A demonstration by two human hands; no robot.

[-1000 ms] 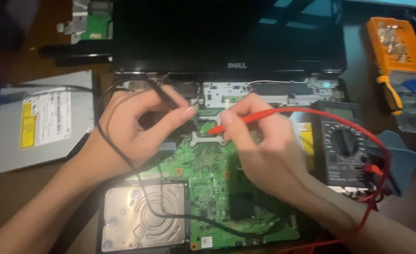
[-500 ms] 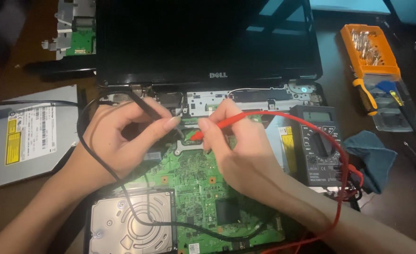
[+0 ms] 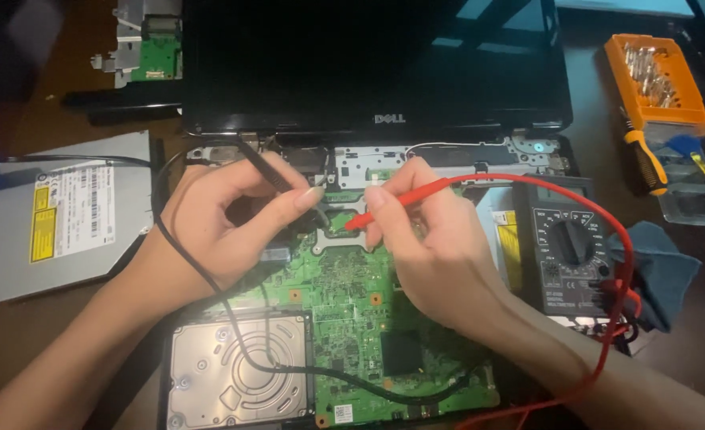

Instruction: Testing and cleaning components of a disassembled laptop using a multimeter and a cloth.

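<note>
An opened laptop lies before me with its green motherboard bare and its dark screen tilted up behind. My left hand pinches a black test probe whose tip points down toward the top of the board. My right hand grips a red test probe, its tip touching the board near a metal bracket. Both probe leads run to a dark multimeter at the right, the black lead crossing the board.
A silver hard drive sits at the laptop's lower left. A grey optical drive lies at the left. An orange screwdriver bit case and a blue cloth are at the right. A small green circuit card rests at the upper left.
Both hands and their probes stay over the upper middle of the board; only the view has shifted slightly. The probe tips remain close together.
</note>
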